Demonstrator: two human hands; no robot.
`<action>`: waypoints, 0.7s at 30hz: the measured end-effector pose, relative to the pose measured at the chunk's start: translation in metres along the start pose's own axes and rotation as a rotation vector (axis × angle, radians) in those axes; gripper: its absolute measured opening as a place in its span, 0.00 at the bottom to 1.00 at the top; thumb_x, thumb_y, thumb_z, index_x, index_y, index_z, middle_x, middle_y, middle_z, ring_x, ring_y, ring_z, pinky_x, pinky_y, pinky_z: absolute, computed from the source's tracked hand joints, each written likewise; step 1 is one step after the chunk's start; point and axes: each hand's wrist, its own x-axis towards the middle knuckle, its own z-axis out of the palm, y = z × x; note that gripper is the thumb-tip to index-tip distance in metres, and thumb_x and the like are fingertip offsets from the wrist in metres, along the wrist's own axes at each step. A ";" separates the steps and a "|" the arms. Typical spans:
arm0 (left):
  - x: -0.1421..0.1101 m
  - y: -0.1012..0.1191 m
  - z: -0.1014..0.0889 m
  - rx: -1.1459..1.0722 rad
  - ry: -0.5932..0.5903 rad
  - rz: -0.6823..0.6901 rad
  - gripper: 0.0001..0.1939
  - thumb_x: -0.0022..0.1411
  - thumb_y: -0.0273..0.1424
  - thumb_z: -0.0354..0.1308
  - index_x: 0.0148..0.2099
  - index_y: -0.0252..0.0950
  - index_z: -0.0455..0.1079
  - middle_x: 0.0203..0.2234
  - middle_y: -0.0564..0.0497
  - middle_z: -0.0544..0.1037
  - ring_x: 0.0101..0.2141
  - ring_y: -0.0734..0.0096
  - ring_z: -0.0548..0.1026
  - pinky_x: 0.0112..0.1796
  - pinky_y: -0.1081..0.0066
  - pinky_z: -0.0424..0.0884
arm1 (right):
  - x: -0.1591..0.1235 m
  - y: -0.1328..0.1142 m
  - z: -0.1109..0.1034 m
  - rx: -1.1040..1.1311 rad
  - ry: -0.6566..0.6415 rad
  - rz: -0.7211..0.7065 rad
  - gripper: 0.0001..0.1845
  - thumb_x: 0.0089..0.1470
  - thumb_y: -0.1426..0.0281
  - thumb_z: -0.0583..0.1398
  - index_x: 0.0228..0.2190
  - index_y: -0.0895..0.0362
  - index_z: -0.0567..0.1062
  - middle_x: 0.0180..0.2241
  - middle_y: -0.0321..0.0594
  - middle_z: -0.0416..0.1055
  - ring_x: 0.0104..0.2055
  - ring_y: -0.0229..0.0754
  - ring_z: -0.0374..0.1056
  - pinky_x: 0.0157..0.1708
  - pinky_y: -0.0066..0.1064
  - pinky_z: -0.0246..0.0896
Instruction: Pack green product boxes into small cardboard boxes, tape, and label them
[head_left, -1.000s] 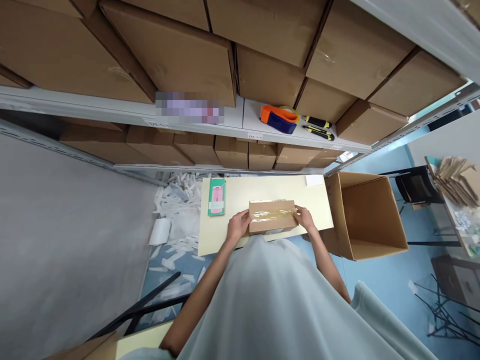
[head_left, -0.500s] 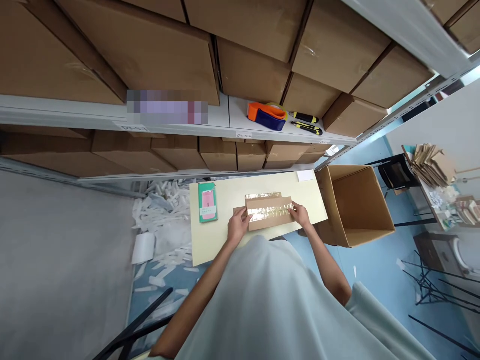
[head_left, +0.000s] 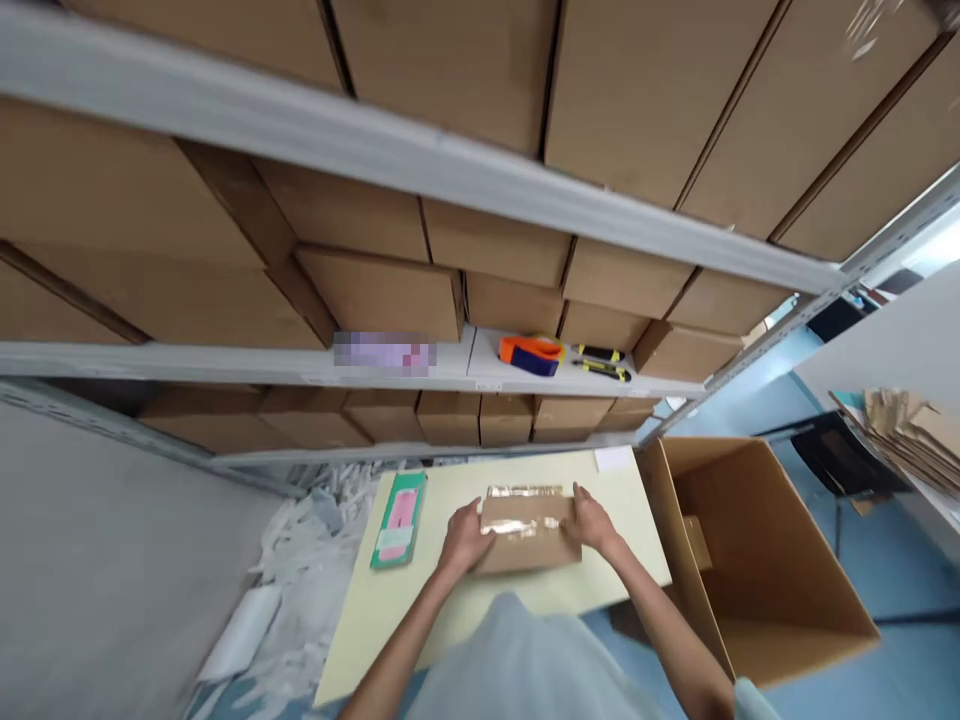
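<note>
A small brown cardboard box (head_left: pixel 525 530) sealed with clear tape lies on a pale yellow table (head_left: pixel 450 620). My left hand (head_left: pixel 463 538) grips its left end with curled fingers. My right hand (head_left: pixel 590 522) holds its right end, thumb on top. A green and pink packet (head_left: pixel 398 505) lies flat on the table to the left of the box.
A large open cardboard carton (head_left: pixel 750 560) stands on the blue floor right of the table. An orange and blue tape dispenser (head_left: pixel 531 353) and yellow-black cutters (head_left: pixel 600 362) lie on the shelf behind. Brown boxes fill the shelves. White paper scraps (head_left: pixel 300 580) litter the floor at left.
The camera has tilted upward, so more shelving shows. The box has been turned over between my hands, and both hands keep hold of its ends.
</note>
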 end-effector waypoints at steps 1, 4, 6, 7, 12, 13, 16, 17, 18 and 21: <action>0.013 0.007 -0.004 0.017 0.056 0.060 0.36 0.51 0.27 0.67 0.65 0.35 0.76 0.58 0.38 0.85 0.63 0.44 0.80 0.66 0.53 0.74 | 0.014 -0.001 -0.013 -0.008 0.039 -0.068 0.48 0.61 0.69 0.68 0.77 0.67 0.62 0.76 0.68 0.63 0.77 0.64 0.65 0.73 0.48 0.63; 0.056 0.050 -0.029 0.007 0.230 0.199 0.34 0.55 0.28 0.66 0.65 0.37 0.76 0.61 0.39 0.83 0.67 0.42 0.77 0.70 0.47 0.69 | 0.065 -0.019 -0.076 -0.021 0.227 -0.294 0.47 0.64 0.66 0.67 0.78 0.65 0.61 0.78 0.65 0.60 0.81 0.63 0.57 0.79 0.51 0.55; 0.082 0.093 -0.052 -0.028 0.324 0.254 0.28 0.61 0.30 0.63 0.64 0.37 0.77 0.61 0.39 0.83 0.67 0.41 0.76 0.70 0.45 0.70 | 0.096 -0.048 -0.129 -0.020 0.356 -0.451 0.43 0.67 0.65 0.65 0.77 0.62 0.62 0.76 0.61 0.63 0.79 0.62 0.60 0.78 0.53 0.56; 0.093 0.116 -0.065 -0.044 0.360 0.277 0.26 0.63 0.30 0.62 0.63 0.36 0.77 0.61 0.37 0.83 0.67 0.41 0.76 0.70 0.44 0.70 | 0.110 -0.065 -0.155 -0.022 0.407 -0.511 0.40 0.69 0.65 0.63 0.76 0.62 0.63 0.75 0.61 0.65 0.78 0.61 0.62 0.77 0.52 0.57; 0.113 0.197 -0.106 -0.107 0.502 0.358 0.20 0.67 0.29 0.60 0.60 0.38 0.79 0.57 0.38 0.84 0.62 0.43 0.79 0.67 0.46 0.73 | 0.161 -0.150 -0.225 -0.158 0.425 -0.566 0.29 0.72 0.67 0.61 0.68 0.67 0.71 0.70 0.64 0.70 0.72 0.60 0.68 0.73 0.48 0.61; 0.111 0.202 -0.108 -0.114 0.516 0.365 0.20 0.67 0.29 0.60 0.60 0.38 0.79 0.57 0.39 0.84 0.62 0.43 0.79 0.68 0.45 0.73 | 0.167 -0.160 -0.225 -0.199 0.397 -0.538 0.28 0.72 0.68 0.61 0.67 0.68 0.71 0.69 0.65 0.71 0.72 0.60 0.68 0.73 0.47 0.61; 0.095 0.196 -0.104 -0.143 0.540 0.344 0.20 0.67 0.29 0.61 0.60 0.40 0.80 0.58 0.41 0.84 0.64 0.43 0.77 0.69 0.45 0.71 | 0.181 -0.173 -0.215 -0.266 0.341 -0.461 0.29 0.69 0.74 0.61 0.67 0.72 0.68 0.65 0.72 0.74 0.69 0.62 0.72 0.72 0.48 0.61; 0.088 0.191 -0.100 -0.157 0.541 0.328 0.20 0.68 0.30 0.61 0.60 0.40 0.80 0.59 0.41 0.84 0.65 0.44 0.77 0.69 0.45 0.71 | 0.183 -0.174 -0.211 -0.265 0.337 -0.444 0.30 0.68 0.74 0.60 0.67 0.74 0.67 0.64 0.74 0.75 0.68 0.63 0.73 0.71 0.49 0.61; 0.081 0.186 -0.096 -0.171 0.537 0.312 0.20 0.68 0.30 0.60 0.60 0.40 0.80 0.59 0.41 0.84 0.65 0.44 0.77 0.69 0.45 0.71 | 0.186 -0.175 -0.208 -0.260 0.335 -0.431 0.31 0.67 0.75 0.61 0.67 0.75 0.66 0.62 0.75 0.75 0.67 0.64 0.74 0.70 0.50 0.62; 0.064 0.175 -0.085 -0.211 0.502 0.273 0.20 0.68 0.30 0.60 0.59 0.39 0.80 0.58 0.41 0.85 0.62 0.46 0.79 0.67 0.47 0.74 | 0.190 -0.179 -0.208 -0.253 0.314 -0.402 0.32 0.63 0.76 0.64 0.65 0.75 0.67 0.60 0.77 0.77 0.64 0.66 0.76 0.67 0.51 0.66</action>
